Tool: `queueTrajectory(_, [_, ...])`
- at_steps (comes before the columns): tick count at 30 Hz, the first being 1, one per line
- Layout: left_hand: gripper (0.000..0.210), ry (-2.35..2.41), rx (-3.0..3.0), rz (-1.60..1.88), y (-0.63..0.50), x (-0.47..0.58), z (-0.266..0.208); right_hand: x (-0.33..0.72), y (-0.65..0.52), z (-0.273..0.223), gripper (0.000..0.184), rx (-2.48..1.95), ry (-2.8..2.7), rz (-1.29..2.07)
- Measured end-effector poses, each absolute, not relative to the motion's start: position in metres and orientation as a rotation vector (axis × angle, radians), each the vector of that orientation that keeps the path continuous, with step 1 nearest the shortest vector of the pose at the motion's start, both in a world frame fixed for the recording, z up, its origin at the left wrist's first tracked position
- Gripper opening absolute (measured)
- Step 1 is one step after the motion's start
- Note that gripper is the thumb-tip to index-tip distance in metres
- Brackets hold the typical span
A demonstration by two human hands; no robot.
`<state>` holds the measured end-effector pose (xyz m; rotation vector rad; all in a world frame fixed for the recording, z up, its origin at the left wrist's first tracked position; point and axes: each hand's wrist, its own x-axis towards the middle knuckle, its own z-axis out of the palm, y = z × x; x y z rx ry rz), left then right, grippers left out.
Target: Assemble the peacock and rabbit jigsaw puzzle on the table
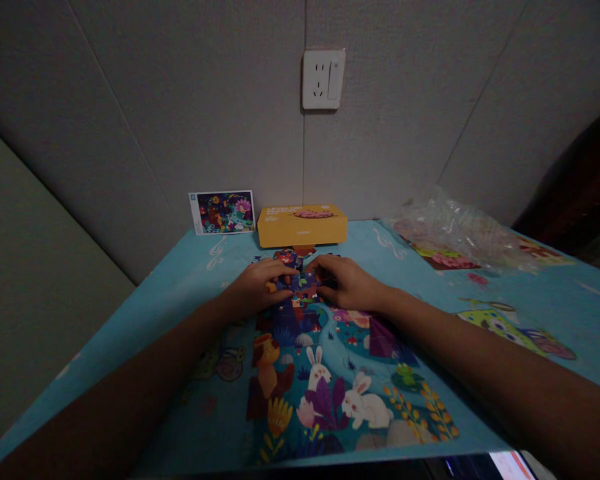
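1. Jigsaw puzzle (325,373) lies flat mid-bench, its near half joined — rabbits and flowers showing.
2. Both hands meet at its far edge: left hand (257,287) and right hand (345,283) press fingertips down on loose pieces (300,285), likely to seat them.
3. Beyond — yellow box (302,225), reference card (223,212) propped on the wall, plastic bag (455,233) right.

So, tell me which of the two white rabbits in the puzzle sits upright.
The smaller rabbit, farther from the camera beside the stream, sits upright with both ears straight up. The other rabbit, nearer the puzzle's bottom edge, crouches low and long.
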<state>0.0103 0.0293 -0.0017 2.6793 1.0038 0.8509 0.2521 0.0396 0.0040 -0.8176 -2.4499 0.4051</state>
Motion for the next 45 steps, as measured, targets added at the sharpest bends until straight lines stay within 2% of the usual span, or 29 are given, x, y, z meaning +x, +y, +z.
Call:
queueTrajectory(19, [0.031, 0.997, 2.707, 0.854, 0.0287, 0.0115, -0.0008, 0.2533, 0.0402, 0.0046, 0.024, -0.804, -2.465, 0.412])
queueTrajectory(45, [0.032, 1.017, 2.701, 0.843, 0.0278, 0.0108, -0.0008, 0.2557, 0.0437, 0.0000, 0.024, -0.763, -2.463, 0.406])
